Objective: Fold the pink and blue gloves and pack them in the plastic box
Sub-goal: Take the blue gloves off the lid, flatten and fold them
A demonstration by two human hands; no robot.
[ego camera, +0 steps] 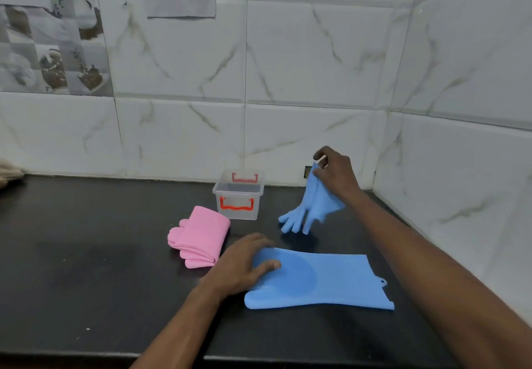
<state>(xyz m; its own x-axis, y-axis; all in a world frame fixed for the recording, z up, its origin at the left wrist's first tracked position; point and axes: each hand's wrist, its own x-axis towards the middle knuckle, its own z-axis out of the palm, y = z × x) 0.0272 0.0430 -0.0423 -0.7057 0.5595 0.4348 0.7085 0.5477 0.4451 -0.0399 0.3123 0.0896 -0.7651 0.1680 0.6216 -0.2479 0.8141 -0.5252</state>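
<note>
Right grip point(335, 171), bare hand, right of centre: fingers clamped on the cuff of one blue glove point(313, 204), held up off the black table point(86, 268) with its fingers dangling down; can't tell if the tips touch the table. Left grip point(244, 262), lower centre: fingers apart and fairly straight, pressing flat on the finger end of the second blue glove point(325, 279), which lies spread on the table, cuff toward the right. Folded pink gloves point(198, 236) stacked just left of that hand. Clear plastic box point(239, 213) with orange handles, lid off, stands at centre by the tiled wall, just above-right of the pink gloves.
</note>
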